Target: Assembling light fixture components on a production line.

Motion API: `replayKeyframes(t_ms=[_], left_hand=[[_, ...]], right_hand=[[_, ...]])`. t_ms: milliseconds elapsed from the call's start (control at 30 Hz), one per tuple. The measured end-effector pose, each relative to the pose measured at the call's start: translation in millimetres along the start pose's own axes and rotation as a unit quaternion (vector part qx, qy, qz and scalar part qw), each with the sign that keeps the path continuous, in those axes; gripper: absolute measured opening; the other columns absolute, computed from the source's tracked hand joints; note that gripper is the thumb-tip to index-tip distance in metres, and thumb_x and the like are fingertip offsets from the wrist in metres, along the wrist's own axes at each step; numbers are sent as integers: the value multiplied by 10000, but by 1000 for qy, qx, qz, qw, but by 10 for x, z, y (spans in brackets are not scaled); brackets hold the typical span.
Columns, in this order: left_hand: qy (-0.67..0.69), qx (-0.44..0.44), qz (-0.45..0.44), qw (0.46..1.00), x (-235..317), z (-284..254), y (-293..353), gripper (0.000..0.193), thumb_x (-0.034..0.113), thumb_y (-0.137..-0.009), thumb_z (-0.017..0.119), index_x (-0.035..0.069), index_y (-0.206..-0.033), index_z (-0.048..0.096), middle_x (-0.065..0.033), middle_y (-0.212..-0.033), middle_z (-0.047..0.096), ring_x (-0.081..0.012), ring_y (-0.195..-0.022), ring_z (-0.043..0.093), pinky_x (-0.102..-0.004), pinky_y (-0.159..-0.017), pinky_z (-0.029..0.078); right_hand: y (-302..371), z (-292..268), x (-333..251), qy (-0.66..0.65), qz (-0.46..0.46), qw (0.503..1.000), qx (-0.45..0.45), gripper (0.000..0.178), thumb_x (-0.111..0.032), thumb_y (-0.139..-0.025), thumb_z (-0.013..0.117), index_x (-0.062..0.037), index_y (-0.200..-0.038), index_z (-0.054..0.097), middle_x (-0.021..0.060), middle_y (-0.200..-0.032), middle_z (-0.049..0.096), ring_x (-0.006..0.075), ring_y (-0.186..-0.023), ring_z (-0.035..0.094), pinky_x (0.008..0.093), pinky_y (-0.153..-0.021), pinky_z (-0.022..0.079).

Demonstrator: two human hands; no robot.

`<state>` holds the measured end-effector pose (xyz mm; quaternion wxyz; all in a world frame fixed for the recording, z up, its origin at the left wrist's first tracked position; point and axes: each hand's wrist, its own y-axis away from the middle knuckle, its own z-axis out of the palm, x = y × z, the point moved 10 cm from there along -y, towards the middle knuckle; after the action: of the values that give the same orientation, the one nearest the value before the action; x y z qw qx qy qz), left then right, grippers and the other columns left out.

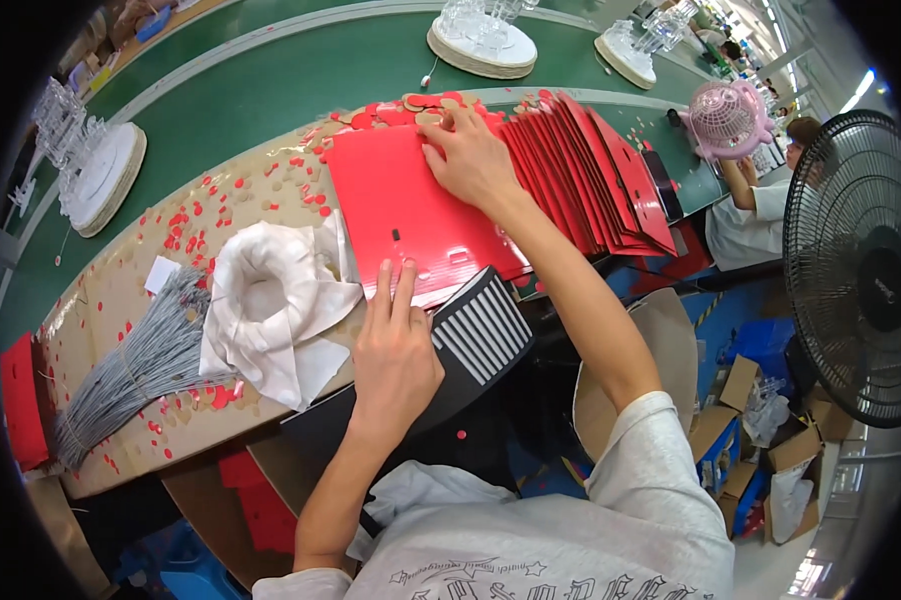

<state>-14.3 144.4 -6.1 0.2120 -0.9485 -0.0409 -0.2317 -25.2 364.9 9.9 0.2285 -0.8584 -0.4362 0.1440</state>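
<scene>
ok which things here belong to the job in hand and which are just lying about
Likely in the job:
red panel under left hand and right hand
fanned red panels beside it

Likely just lying about:
white cloth
grey strand bundle
scattered red discs

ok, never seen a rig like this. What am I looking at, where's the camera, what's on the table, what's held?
There's no robot: these are a person's bare hands. The single picture comes from a wide fisheye camera on their head, looking down, so straight edges bend near the rim.

The left hand has two fingers on the near part of a glossy red sheet; the right hand touches its far right part. I can't tell whether either is gripping it.

On the tan work surface lie a crumpled white cloth, a bundle of thin grey strands and scattered red and tan discs. To the right of the sheet is a row of leaning red pieces.
</scene>
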Motion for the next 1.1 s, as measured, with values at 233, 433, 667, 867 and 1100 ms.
replayKeyframes(t_ms=[233, 433, 667, 867, 1100], left_hand=[[18, 7, -2, 1000, -16, 63, 40, 135, -16, -859, 594, -146, -880, 622, -262, -1415, 514, -453, -1370, 440, -480, -1060, 447], [7, 11, 2, 1000, -41, 30, 116, 137, -11, -876, 578, -137, -829, 604, -269, -1432, 501, -457, -1394, 414, -473, -1049, 461], [85, 91, 22, 992, 97, -290, 205, 84, -35, -851, 582, -102, -817, 544, -313, -1405, 494, -524, -1335, 446, -537, -1038, 457], [137, 114, 6, 984, 200, -624, 415, 105, -32, -911, 502, -72, -819, 532, -300, -1316, 553, -483, -1175, 567, -514, -981, 477], [275, 89, -60, 955, 108, -572, 316, 173, -8, -944, 440, -73, -864, 579, -215, -952, 658, -369, -792, 628, -413, -731, 486]], right_hand=[[-199, 296, 50, -102, -39, 986, -126, 492, -210, -814, 655, -89, -1290, 625, 162, -1160, 631, 355, -1086, 614, 421, -934, 524], [-349, -26, -180, -109, -97, 985, -95, 542, -79, -736, 680, -71, -1276, 629, 154, -1111, 642, 336, -1068, 610, 420, -949, 509], [-547, -1132, -440, -159, -175, 964, 124, 504, -104, -727, 805, -92, -1208, 652, 101, -1050, 700, 305, -982, 674, 404, -881, 544], [-988, -2510, 590, -109, -127, 924, 343, 399, -23, -771, 707, -45, -1168, 676, 135, -979, 707, 297, -909, 693, 366, -806, 544], [-297, -1639, 2696, -97, 135, 982, -89, 492, -71, -798, 560, -160, -1262, 699, 60, -921, 727, 137, -674, 686, 281, -623, 587]])
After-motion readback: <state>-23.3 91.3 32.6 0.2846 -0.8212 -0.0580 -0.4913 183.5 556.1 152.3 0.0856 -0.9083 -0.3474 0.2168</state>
